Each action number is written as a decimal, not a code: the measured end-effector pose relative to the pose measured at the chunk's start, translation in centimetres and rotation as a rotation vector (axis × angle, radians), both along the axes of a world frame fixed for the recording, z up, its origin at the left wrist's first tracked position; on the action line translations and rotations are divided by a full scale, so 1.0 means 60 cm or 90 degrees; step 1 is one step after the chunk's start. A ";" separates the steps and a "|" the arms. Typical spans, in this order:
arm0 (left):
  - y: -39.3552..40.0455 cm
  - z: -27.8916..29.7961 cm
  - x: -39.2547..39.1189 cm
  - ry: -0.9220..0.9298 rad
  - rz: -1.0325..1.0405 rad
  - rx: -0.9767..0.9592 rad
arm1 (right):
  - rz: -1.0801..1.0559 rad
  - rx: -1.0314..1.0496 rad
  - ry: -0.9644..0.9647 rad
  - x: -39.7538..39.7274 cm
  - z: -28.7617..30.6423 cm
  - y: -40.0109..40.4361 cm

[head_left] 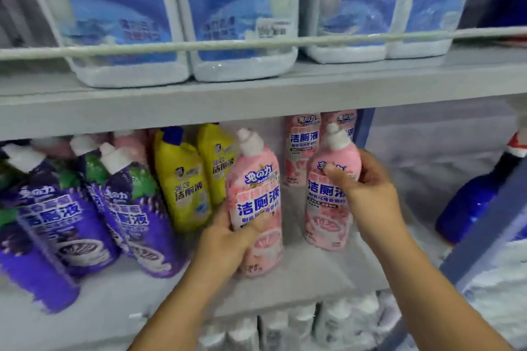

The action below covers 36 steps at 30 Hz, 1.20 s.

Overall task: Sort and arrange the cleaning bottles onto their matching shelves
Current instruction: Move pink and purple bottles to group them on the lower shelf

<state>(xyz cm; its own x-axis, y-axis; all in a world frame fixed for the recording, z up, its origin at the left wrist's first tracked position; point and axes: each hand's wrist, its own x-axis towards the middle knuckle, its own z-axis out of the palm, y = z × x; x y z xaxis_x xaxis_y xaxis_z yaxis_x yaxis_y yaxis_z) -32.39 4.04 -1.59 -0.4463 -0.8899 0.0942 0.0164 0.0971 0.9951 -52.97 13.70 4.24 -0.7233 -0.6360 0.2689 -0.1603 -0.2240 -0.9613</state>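
Two pink toilet-cleaner bottles with white caps stand on the middle shelf (313, 273). My left hand (231, 239) grips the lower body of the left pink bottle (253, 188). My right hand (365, 188) grips the right pink bottle (330, 202) around its shoulder and side. Behind them stand two more pink bottles (302, 148). To the left are two yellow bottles (185, 179) and several purple bottles (131, 214), leaning.
Large blue-labelled white jugs (236, 8) fill the upper shelf behind a rail. A dark blue bottle (473, 196) with a red-and-white cap leans at the right, beside a blue upright post (484, 231). White bottles (299, 325) sit on the shelf below.
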 end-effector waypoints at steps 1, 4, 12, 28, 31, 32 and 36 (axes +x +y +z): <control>-0.010 0.002 -0.026 0.004 0.003 -0.012 | 0.017 0.011 0.013 -0.023 -0.002 -0.007; -0.038 0.009 -0.086 0.013 0.028 -0.040 | 0.049 0.030 0.079 -0.088 -0.006 -0.028; -0.086 -0.003 -0.147 0.020 0.002 -0.086 | 0.084 0.112 0.082 -0.133 -0.069 -0.048; -0.168 -0.090 -0.182 -0.124 0.139 -0.154 | -0.081 0.075 0.068 -0.157 -0.149 -0.067; -0.179 -0.090 -0.195 -0.122 0.143 -0.160 | -0.076 0.069 0.106 -0.169 -0.153 -0.076; -0.183 -0.090 -0.201 -0.117 0.146 -0.160 | -0.073 0.060 0.111 -0.173 -0.153 -0.080; -0.189 -0.094 -0.214 -0.111 0.159 -0.144 | -0.068 0.042 0.114 -0.188 -0.165 -0.097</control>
